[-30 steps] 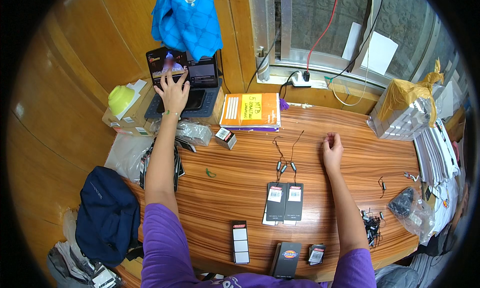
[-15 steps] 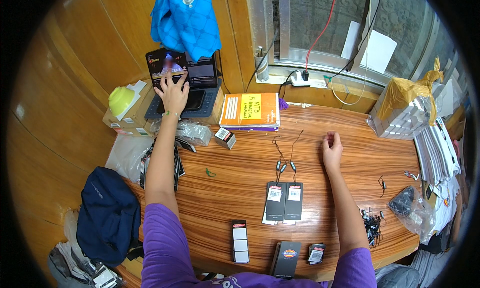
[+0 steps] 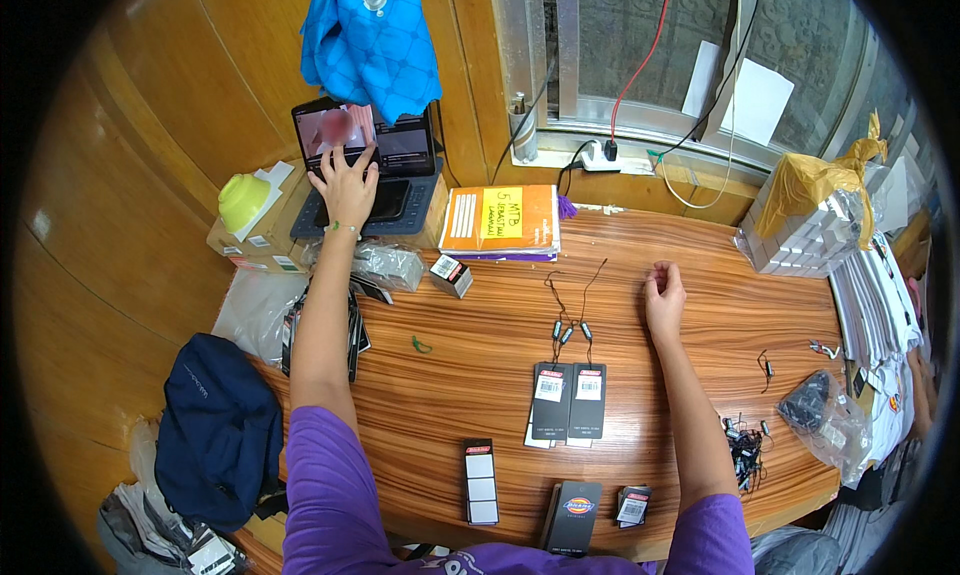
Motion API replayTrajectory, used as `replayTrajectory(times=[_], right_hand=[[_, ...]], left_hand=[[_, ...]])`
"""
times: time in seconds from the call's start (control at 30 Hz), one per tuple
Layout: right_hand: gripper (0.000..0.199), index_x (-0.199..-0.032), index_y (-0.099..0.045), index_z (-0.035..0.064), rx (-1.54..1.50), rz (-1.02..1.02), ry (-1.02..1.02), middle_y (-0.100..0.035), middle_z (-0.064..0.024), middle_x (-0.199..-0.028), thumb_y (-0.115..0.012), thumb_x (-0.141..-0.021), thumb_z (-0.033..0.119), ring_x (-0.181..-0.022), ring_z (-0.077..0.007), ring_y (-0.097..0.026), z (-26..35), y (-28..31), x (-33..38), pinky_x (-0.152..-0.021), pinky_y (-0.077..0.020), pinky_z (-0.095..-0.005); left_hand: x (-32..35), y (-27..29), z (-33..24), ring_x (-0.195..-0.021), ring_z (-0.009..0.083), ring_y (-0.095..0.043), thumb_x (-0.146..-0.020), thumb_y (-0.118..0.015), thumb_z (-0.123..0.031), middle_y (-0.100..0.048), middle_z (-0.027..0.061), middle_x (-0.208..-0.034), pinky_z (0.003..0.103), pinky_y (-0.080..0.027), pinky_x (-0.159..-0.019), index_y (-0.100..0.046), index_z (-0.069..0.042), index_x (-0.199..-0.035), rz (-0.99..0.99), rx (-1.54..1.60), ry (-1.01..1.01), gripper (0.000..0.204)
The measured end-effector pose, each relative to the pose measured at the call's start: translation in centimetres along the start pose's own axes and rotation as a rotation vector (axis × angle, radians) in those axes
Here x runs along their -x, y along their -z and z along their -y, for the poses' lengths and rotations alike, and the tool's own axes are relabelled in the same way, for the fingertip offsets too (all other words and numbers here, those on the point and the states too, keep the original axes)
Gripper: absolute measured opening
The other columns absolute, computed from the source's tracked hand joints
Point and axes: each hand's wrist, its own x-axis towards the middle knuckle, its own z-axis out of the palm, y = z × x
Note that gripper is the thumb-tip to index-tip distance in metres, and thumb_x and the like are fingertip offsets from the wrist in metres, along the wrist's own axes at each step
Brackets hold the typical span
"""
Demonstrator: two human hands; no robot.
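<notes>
My left hand [image 3: 343, 190] reaches to a tablet [image 3: 408, 153] with a keyboard cover at the back left. Its fingers are stretched out, the tips at the lit screen, and it holds nothing. My right hand [image 3: 664, 297] rests on the wooden table with fingers loosely curled and nothing visible in them. Left of that forearm lie dark hang tags [image 3: 551, 410] side by side with black strings [image 3: 567, 333]. Closer to me are a tag with white label panels [image 3: 481, 488], a stack of dark tags [image 3: 574, 520] and a small pile of barcoded tags [image 3: 632, 507].
A black phone [image 3: 390, 201] lies on the keyboard. Orange notebooks [image 3: 500, 237] and a small box [image 3: 450, 275] sit nearby. A heap of black strings [image 3: 744, 453], a plastic bag [image 3: 825, 415] and wrapped white boxes [image 3: 800, 230] stand right. A navy bag [image 3: 215, 430] is at left.
The picture on the tablet screen has changed. Both hands stay in the same places, and the tags have not moved.
</notes>
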Motion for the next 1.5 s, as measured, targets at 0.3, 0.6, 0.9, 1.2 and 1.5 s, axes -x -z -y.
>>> replayTrajectory(times=[0.3, 0.6, 0.9, 1.2, 1.5], right_hand=[[0.016, -0.095, -0.053, -0.0010, 0.006, -0.003, -0.003, -0.058, -0.0088, -0.077, -0.053, -0.079, 0.000, -0.070, -0.0164, -0.054, -0.3, 0.0, -0.1, -0.067, -0.0459, -0.0289], [0.016, -0.095, -0.053, -0.0012, -0.004, 0.001, 0.005, -0.057, -0.0082, -0.076, -0.053, -0.079, 0.000, -0.069, -0.0157, -0.054, -0.4, -0.1, -0.1, -0.066, -0.0455, -0.0283], [0.016, -0.095, -0.053, -0.0010, 0.017, -0.004, 0.030, -0.057, -0.0075, -0.077, -0.053, -0.079, 0.000, -0.069, -0.0156, -0.053, -0.2, 0.0, 0.0, -0.066, -0.0455, -0.0282], [0.017, -0.096, -0.053, -0.0008, 0.019, 0.004, 0.024, -0.057, -0.0075, -0.076, -0.054, -0.079, 0.000, -0.068, -0.0154, -0.053, -0.1, -0.3, 0.0, -0.065, -0.0456, -0.0281], [0.017, -0.096, -0.053, -0.0013, 0.009, -0.005, 0.026, -0.057, -0.0080, -0.077, -0.054, -0.079, -0.001, -0.068, -0.0155, -0.053, -0.7, -0.3, -0.1, -0.066, -0.0456, -0.0287]], left_hand=[[0.0, 0.3, -0.3, -0.129, 0.0320, -0.025, -0.087, -0.050, -0.034, -0.032, 0.0103, -0.139, 0.068, -0.017, -0.098, -0.058, -0.026, -0.118, 0.014, 0.004, 0.023, 0.033], [0.0, 0.0, 0.3, -0.128, 0.0352, -0.025, -0.086, -0.050, -0.034, -0.031, 0.0124, -0.139, 0.068, -0.016, -0.098, -0.054, -0.029, -0.123, -0.005, 0.033, 0.037, 0.037], [0.2, -0.1, 0.4, -0.128, 0.0352, -0.025, -0.086, -0.050, -0.035, -0.031, 0.0126, -0.139, 0.067, -0.016, -0.098, -0.053, -0.026, -0.123, -0.017, 0.043, 0.038, 0.038], [0.0, -3.1, 4.9, -0.128, 0.0368, -0.025, -0.086, -0.051, -0.038, -0.030, 0.0144, -0.139, 0.067, -0.018, -0.096, -0.045, -0.018, -0.128, -0.102, 0.134, 0.376, 0.047], [-0.8, -3.6, 7.6, -0.127, 0.0333, -0.032, -0.083, -0.052, -0.038, -0.038, 0.0124, -0.137, 0.055, -0.027, -0.099, -0.050, -0.021, -0.124, -0.050, 0.126, 0.470, 0.044]])
